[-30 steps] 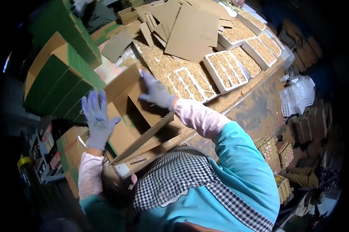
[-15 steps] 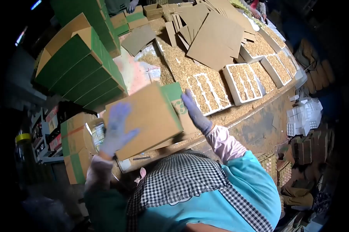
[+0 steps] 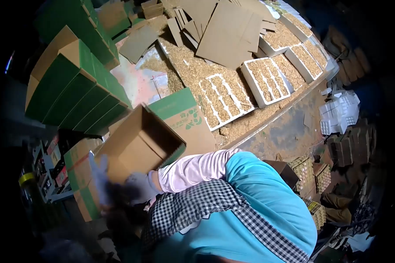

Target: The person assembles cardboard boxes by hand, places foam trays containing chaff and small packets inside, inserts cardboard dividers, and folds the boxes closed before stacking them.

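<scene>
The big table (image 3: 134,81) in front of me has a pink patch near the boxes, and a lot of it is covered in wood shavings (image 3: 171,46). On the left I see a tall stack of green boxes (image 3: 75,90), and another green stack (image 3: 77,33) stands behind it.

Right in front of the person, by the near edge of the table, is the open box (image 3: 140,142). It is brown inside, it tips to one side, and I can look right into it. Just behind it is a brown panel (image 3: 184,122) with a green band and green print. I can't tell if the two are joined.

Flat brown sheets (image 3: 228,37) lie in a messy heap farther back. Near them, a white tray (image 3: 265,83) full of shavings leans up.

Now the hands, both in pale gloves. The right hand (image 3: 138,188) reaches across to the near side of the open box. The left hand (image 3: 100,175) is at the box's left side, with its fingers up. Both are so blurry that I can't tell if either one holds anything, or how wide their grip is.
</scene>
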Motion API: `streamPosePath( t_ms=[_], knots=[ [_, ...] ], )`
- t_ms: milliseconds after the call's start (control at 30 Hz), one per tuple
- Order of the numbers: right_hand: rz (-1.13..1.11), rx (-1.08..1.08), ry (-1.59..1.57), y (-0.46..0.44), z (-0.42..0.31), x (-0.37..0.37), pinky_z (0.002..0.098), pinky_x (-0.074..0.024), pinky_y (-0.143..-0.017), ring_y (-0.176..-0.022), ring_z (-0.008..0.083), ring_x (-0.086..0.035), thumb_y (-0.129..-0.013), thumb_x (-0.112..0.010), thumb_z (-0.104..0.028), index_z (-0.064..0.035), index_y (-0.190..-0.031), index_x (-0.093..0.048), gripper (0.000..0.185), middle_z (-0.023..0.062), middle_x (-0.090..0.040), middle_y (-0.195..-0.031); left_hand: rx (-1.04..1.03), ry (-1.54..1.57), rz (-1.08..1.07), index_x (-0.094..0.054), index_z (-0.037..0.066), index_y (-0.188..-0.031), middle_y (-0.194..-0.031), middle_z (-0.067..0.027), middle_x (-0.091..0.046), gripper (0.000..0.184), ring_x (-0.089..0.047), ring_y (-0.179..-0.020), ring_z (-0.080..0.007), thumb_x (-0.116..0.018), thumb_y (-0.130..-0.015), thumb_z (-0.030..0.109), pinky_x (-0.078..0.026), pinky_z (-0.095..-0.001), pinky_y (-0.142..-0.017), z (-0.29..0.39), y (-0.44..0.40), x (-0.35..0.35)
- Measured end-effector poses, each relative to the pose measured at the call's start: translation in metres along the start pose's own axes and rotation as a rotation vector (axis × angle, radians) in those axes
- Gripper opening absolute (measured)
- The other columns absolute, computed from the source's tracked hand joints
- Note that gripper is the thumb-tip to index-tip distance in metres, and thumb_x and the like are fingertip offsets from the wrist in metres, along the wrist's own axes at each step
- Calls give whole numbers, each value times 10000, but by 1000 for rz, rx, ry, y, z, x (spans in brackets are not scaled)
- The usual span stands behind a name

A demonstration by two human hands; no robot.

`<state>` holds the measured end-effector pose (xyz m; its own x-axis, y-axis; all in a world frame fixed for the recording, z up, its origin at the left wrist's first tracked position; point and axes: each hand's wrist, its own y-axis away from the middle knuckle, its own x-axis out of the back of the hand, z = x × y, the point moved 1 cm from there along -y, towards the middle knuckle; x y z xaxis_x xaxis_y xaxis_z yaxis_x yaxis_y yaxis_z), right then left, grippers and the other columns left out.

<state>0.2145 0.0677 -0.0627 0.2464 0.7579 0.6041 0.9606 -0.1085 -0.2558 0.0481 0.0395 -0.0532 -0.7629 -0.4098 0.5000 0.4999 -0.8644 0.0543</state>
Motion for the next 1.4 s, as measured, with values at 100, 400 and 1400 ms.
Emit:
streamPosePath(
  t_ms=[100,400,1400],
  knots=[
    [281,-42,-397,61,-12,73,414,-494,-838,-978,340,-610,-838,-676,-254,-22,-1137,-603,385,227,-631,-1030,-183,-338,114,-221,0,-1486,-1286,-165,-542,700,-615,-999,-299,-539,-890,180,-508,-434,-810,-90,-14,28],
    [1367,-1008,-257,354,227,22,335,-466,-857,-1004,204,-580,-808,-703,-41,-108,-1426,-395,694,144,-600,-1149,-263,-430,47,-204,-19,-1490,-1432,-179,-383,783,-469,-1191,-283,-443,-744,-41,-401,-337,-975,-67,-20,5],
    [1084,-825,-680,182,-50,258,274,-556,-803,-888,176,-631,-809,-730,-198,47,-1319,-385,663,96,-593,-1048,-215,586,97,-284,-41,-1458,-1469,-124,-389,527,-426,-1270,-166,-428,-952,2,-305,-243,-1062,9,-82,-133]
  ],
)
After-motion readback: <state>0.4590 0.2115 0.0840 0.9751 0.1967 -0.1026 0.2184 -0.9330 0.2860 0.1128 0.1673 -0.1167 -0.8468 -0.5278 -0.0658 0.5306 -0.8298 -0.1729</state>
